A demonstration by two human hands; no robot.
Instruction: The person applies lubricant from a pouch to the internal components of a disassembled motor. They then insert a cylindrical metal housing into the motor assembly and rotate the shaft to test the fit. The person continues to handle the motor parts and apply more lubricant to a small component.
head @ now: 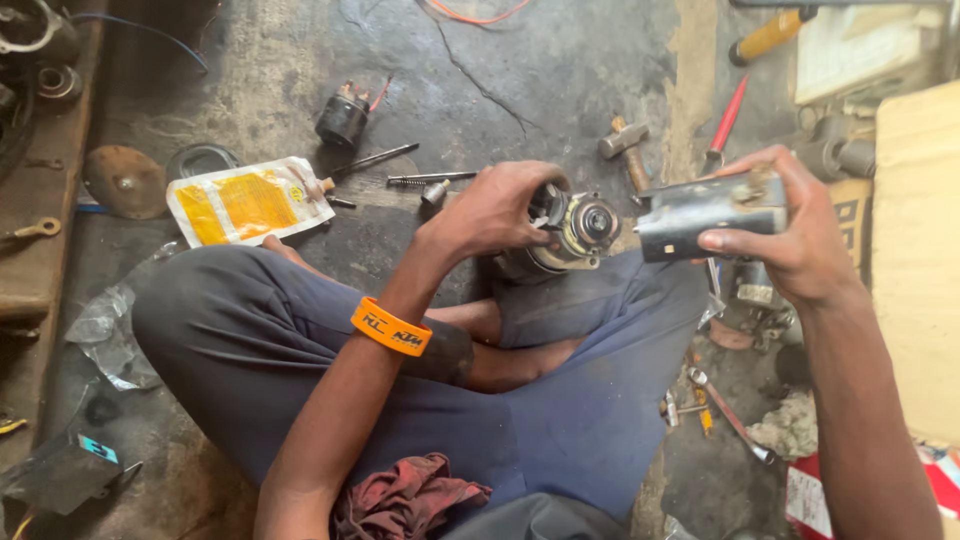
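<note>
The left hand (492,208) grips the top of a round motor part (572,232), fingers curled over its rim; the part rests against the person's knee, its bearing end turned toward the right. The right hand (797,232) is closed around a grey metal casing (705,212), held up in the air just beside the motor part, the two not touching. An orange wristband (391,327) sits on the left wrist. The person sits cross-legged in blue trousers (590,400) on a cracked concrete floor (520,70). A red rag (405,495) lies in the lap. On the floor beyond the hands lie a hammer (626,148), a spring (415,180), a thin rod (372,160), a small black solenoid (343,118) and a yellow and white pouch (245,201). A red-handled screwdriver (726,125) lies near the casing, and a yellow-handled tool (768,36) farther off. A spanner (730,415) lies by the right knee. A rusty disc (124,180) sits to the left, beside the pouch
</note>
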